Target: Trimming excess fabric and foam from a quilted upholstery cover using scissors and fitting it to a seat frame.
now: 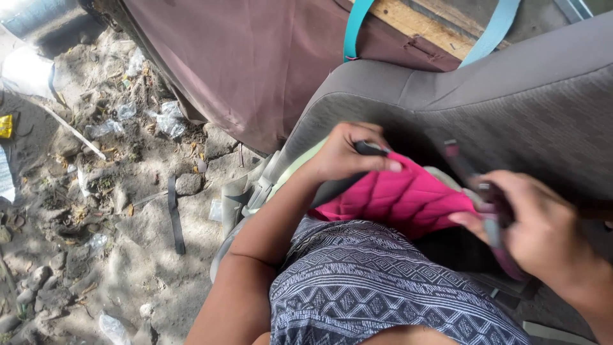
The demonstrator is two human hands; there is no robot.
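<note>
A: Pink quilted bag (pixel 402 198), lying on the lap against the grey seat (pixel 511 108)?
B: Yes. Left hand (pixel 348 153) pinches its upper edge taut (steadying it); right hand (pixel 530 223) fingers curl around its strap (pixel 476 182).

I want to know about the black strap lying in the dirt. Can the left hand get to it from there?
Probably not right now. The left hand is gripping the pink quilted fabric on the lap, and the black strap lies apart, down on the ground.

One head-worn camera looks steeply down, close over the lap; a grey seat (pixel 511 108) fills the upper right of the frame, sandy ground (pixel 115 211) the left.
</note>
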